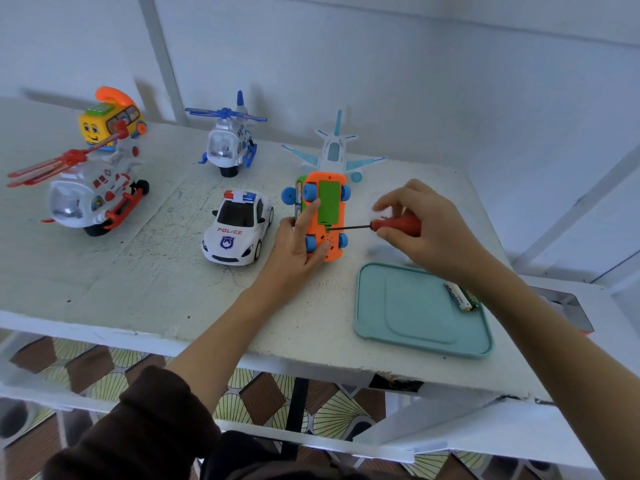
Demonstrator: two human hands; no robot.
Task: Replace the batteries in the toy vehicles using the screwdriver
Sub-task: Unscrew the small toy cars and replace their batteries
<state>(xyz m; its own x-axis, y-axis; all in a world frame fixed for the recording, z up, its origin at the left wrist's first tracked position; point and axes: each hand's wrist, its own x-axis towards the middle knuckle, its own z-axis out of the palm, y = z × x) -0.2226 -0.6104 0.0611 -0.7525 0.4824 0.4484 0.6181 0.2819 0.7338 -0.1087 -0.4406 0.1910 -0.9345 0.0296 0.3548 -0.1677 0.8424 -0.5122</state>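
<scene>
An orange toy vehicle [332, 247] with blue wheels stands on its side in the middle of the table, its underside and green battery cover [328, 204] facing right. My left hand [298, 244] holds it from the left, fingers and thumb around its body. My right hand [426, 226] grips the red handle of a screwdriver [394, 225]; the thin shaft points left and its tip sits at the lower end of the green cover. Batteries [460, 296] lie on the teal tray [415, 327], partly hidden by my right forearm.
A white police car [237, 230] stands just left of my left hand. Behind are a red-and-white helicopter [86, 199], a yellow phone-shaped bus [109, 121], a blue-and-white helicopter [227, 140] and a pale blue plane [334, 152]. The table's front edge runs below the tray.
</scene>
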